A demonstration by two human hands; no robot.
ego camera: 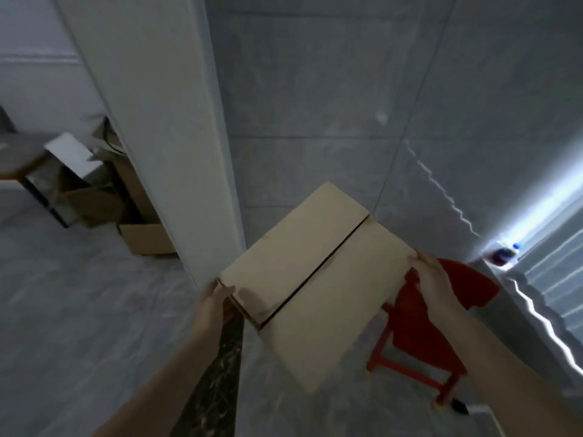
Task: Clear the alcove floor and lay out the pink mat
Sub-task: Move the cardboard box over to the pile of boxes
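Observation:
A closed tan cardboard box [315, 275] is held up in the air in front of me, its top flaps meeting in a dark seam. My left hand [213, 305] grips its near left corner. My right hand [430, 279] grips its right edge. Under and behind the box stands a red plastic stool [419, 335] on the grey alcove floor [315, 414]. No pink mat is in view.
A white pillar [164, 137] divides the alcove from the room at left. Beyond it lie open cardboard boxes [138, 228] and a dark round table [19, 159]. A small bottle [504, 255] sits on a bright sill at right. A dark stone threshold strip [217, 373] crosses the floor.

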